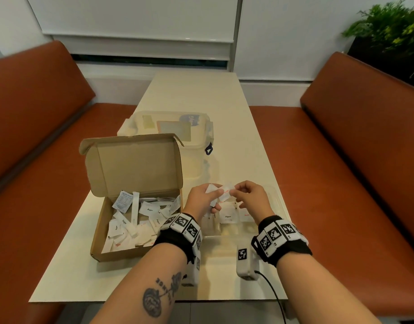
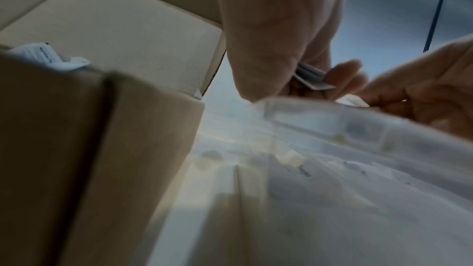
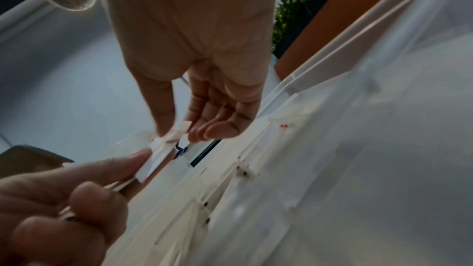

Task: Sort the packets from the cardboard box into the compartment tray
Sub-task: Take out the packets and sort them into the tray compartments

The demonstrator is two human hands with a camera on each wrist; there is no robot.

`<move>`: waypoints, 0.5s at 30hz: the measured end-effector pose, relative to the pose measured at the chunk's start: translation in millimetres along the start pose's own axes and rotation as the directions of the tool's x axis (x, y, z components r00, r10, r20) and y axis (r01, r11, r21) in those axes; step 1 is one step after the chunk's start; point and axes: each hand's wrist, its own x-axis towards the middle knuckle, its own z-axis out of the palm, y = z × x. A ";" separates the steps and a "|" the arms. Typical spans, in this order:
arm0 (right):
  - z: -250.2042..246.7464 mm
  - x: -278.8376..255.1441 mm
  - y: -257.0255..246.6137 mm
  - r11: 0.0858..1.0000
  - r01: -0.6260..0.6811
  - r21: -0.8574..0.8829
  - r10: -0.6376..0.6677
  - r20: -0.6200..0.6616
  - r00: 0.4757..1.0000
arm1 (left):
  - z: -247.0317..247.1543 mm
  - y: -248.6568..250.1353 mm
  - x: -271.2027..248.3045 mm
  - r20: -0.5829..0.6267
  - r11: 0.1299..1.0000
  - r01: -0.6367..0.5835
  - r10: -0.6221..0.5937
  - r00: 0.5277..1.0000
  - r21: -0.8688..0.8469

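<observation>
The open cardboard box [image 1: 98,230] lies at the table's left with several white packets [image 1: 135,220] inside. To its right is the clear compartment tray [image 1: 277,197], with a Pepper packet [image 1: 228,217] and a Salt packet [image 1: 247,215] in it. Above the tray, my left hand [image 1: 209,195] grips a small stack of white packets [image 3: 153,166]. My right hand [image 1: 236,191] pinches one end of a red-lettered salt packet [image 1: 226,191] between thumb and fingers [image 3: 176,133]; its other end still lies in the left hand's stack. The wrist views show both hands close together over the tray [image 2: 332,126].
A clear lidded plastic container [image 1: 173,129] stands behind the box. Orange bench seats [image 1: 341,183] run along both sides of the table. A white wrist device with a black cable [image 1: 244,263] hangs under my right forearm. A plant [image 1: 393,26] stands at the far right.
</observation>
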 end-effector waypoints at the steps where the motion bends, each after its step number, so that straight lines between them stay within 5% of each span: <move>1: -0.9 0.2 -0.3 1.000 0.017 -0.025 -0.017 0.020 1.000 | 0.5 -0.5 -0.4 0.010 1.000 0.001 -0.001 1.000 0.013; 5: -6.4 -0.2 -3.2 0.993 0.070 -0.092 -0.060 0.106 0.993 | 4.7 -2.4 -1.1 0.005 0.999 -0.003 0.003 1.000 0.034; 10: -27.6 3.2 3.5 0.974 0.016 -0.225 -0.021 -0.020 1.000 | 2.9 -2.6 0.2 -0.045 0.998 -0.022 0.020 0.999 -0.053; 15: -43.2 2.4 12.6 0.862 -0.050 -0.505 0.067 0.015 0.998 | 4.0 -2.7 1.1 -0.043 0.998 -0.031 0.029 0.999 -0.053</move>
